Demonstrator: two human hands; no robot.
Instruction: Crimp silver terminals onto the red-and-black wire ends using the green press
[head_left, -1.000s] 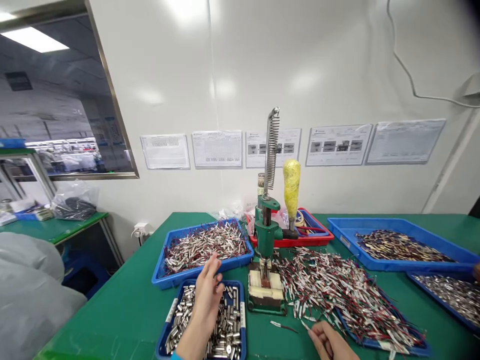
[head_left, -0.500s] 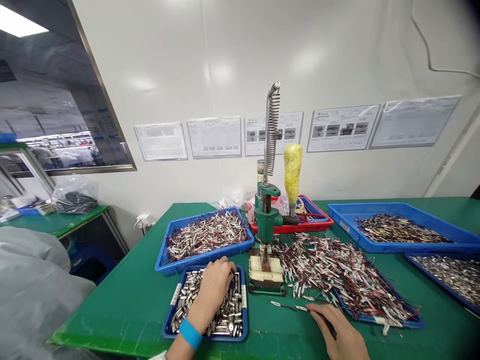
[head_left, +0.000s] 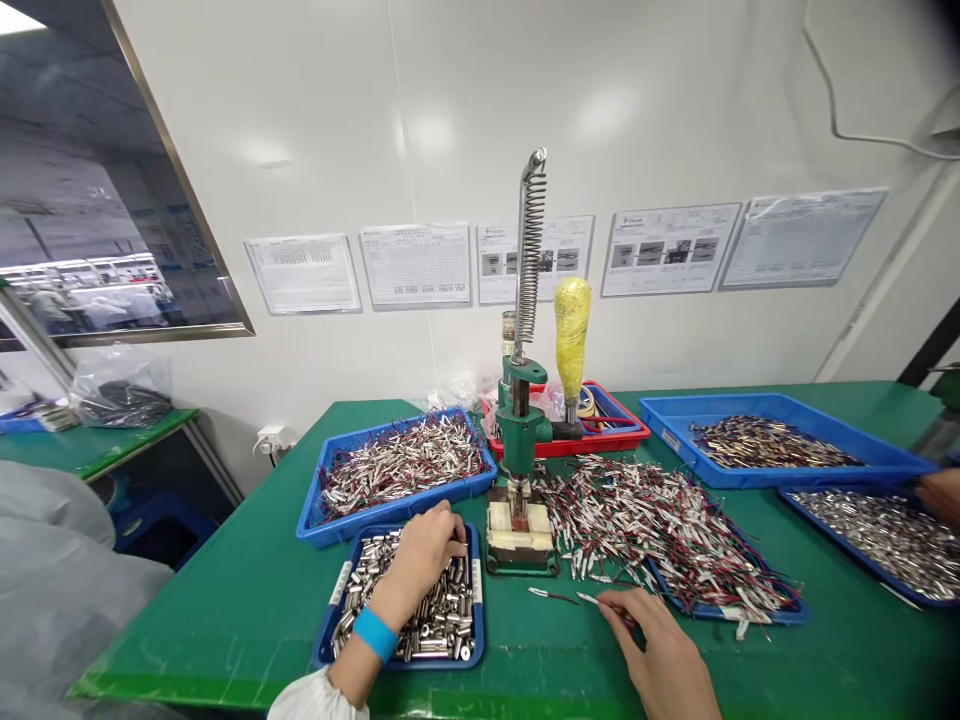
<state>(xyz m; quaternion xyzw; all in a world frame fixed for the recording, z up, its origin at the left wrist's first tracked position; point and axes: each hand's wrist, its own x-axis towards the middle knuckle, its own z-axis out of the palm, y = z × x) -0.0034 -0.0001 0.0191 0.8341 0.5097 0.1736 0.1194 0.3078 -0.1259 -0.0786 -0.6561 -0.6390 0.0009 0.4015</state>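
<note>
My left hand [head_left: 420,560], with a blue band at the wrist, is over a small blue tray [head_left: 321,655] of shiny metal cylinders [head_left: 431,640]. Its fingers are curled and pinched near the tray's far right corner, and what they hold is hidden. On the green table, my right hand [head_left: 656,645] pinches a small white-sleeved wire piece [head_left: 589,598] by its dark end. Another white-sleeved wire piece [head_left: 551,595] lies just left of it. Behind, between the hands, stands a green hand press [head_left: 521,440] with a pale block at its base and a yellow-wrapped lever handle [head_left: 572,335].
A blue tray [head_left: 311,525] of wired pieces stands back left. More wired pieces [head_left: 637,515] heap right of the press, spilling over another tray. At far right are blue trays of brownish [head_left: 652,408] and silvery parts; another person's hand [head_left: 941,495] reaches in. A grey-clothed person [head_left: 60,580] sits left.
The view has shifted slightly to the right. Another person's hand has appeared at the right edge by the silvery parts. My two hands keep nearly the same places and grips.
</note>
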